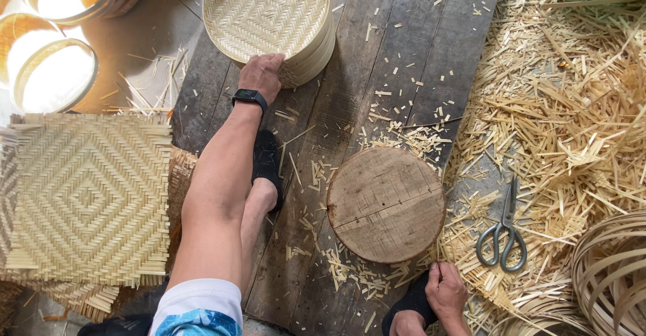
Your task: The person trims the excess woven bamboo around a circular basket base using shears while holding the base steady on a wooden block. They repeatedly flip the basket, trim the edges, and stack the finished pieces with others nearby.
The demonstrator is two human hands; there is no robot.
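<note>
Round woven basket (pixel 269 13) (top of stack) under cupped left hand (pixel 261 75); right hand (pixel 444 290) rests open.

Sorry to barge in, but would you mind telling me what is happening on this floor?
A person is working with woven bamboo on wooden planks. The left hand rests on the rim of a stack of round woven trays, while the right hand sits by a dark sandal near a round wooden block. Scissors lie untouched among the bamboo scraps.
</note>
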